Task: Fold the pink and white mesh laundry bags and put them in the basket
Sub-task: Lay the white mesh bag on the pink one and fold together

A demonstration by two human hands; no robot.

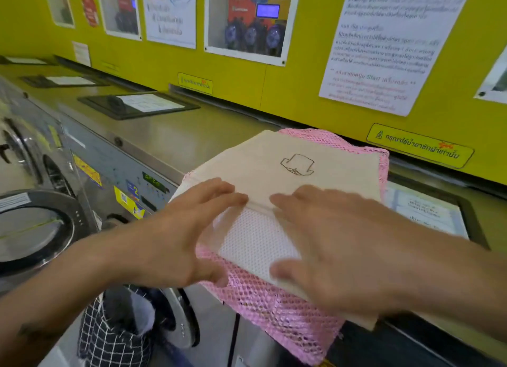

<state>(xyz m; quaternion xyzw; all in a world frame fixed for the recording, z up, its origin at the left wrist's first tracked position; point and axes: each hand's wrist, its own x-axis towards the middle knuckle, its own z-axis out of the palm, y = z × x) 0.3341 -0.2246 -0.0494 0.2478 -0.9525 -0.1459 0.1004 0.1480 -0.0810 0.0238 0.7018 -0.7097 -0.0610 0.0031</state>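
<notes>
A white mesh laundry bag (296, 158) with a cream panel and a small line drawing lies on top of a pink mesh laundry bag (277, 312) on the washing machine top. The pink bag sticks out behind it and hangs over the front edge. My left hand (186, 229) and my right hand (329, 246) rest on the white bag's near part, fingers spread, either side of its white mesh area. The basket (115, 336), dark with a white grid pattern, stands on the floor below left with dark clothes inside.
A row of steel washing machines (82, 158) runs to the left, with a round door (35, 229) at the left edge. Behind the machine tops rises a yellow wall (296, 73) with posted notices. A detergent lid (137, 105) sits in the top.
</notes>
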